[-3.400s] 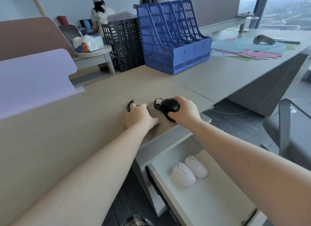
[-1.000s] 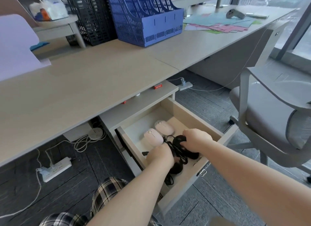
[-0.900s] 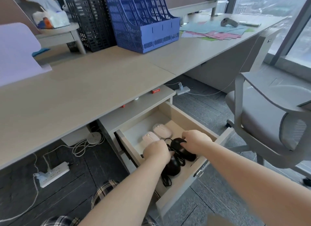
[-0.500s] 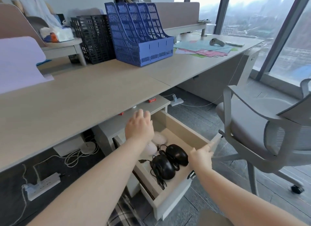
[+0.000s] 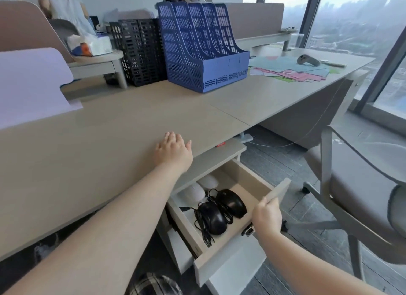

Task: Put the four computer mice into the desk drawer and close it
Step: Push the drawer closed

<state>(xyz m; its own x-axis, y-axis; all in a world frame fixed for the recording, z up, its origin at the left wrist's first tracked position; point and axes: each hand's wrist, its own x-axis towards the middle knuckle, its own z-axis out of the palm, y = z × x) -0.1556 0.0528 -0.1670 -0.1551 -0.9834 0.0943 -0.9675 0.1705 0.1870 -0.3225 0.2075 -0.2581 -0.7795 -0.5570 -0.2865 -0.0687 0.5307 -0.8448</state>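
The desk drawer (image 5: pixel 246 249) stands pulled out under the desk edge. Inside lie two black wired mice, one nearer (image 5: pixel 212 217) and one to its right (image 5: pixel 231 203), their cables tangled between them. Behind them sit two white mice (image 5: pixel 194 192) (image 5: pixel 209 181), the further one partly hidden under the desk. My right hand (image 5: pixel 267 215) grips the top edge of the drawer front. My left hand (image 5: pixel 173 152) rests flat on the desk top (image 5: pixel 98 145) just above the drawer, fingers spread, holding nothing.
A grey office chair (image 5: pixel 360 198) stands close to the right of the drawer. On the desk stand a blue file rack (image 5: pixel 202 46) and a black one (image 5: pixel 138 50); coloured papers (image 5: pixel 290 71) lie far right. A person sits beyond the divider.
Both hands have left the black mice, which now lie in the drawer. My left hand rose onto the desk top. My right hand moved to the drawer front and closed on its edge.
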